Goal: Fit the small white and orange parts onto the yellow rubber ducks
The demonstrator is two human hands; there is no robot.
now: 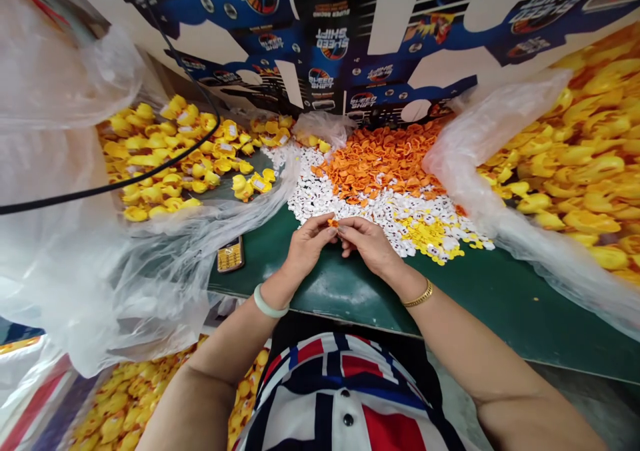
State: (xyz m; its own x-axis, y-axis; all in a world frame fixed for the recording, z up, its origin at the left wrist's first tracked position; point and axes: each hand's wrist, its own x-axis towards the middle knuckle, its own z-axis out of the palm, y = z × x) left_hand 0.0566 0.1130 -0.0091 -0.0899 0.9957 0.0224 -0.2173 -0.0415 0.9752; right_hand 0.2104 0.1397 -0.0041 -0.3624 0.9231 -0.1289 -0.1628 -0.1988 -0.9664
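Note:
My left hand [309, 243] and my right hand [367, 241] meet over the near edge of the small-parts pile. Pinched between the left fingertips is a small orange plastic piece [333, 223], partly covered by the fingers. The right thumb and forefinger are pressed together close beside it; whether they grip a part of their own is hidden. Just beyond the hands spreads a heap of white eye pieces [315, 194] with dark dots. Behind it lies a mound of orange beak-like pieces [385, 161]. Small flat yellow pieces [433, 238] sit to the right of my right hand.
Yellow duck-shaped shells [170, 151] lie at the left, and more yellow shells [590, 171] fill the right, behind plastic sheeting [470, 144]. A phone [231, 254] rests on the green table [500, 298]. A black cable [150, 171] crosses the left. Printed cardboard [325, 44] stands behind.

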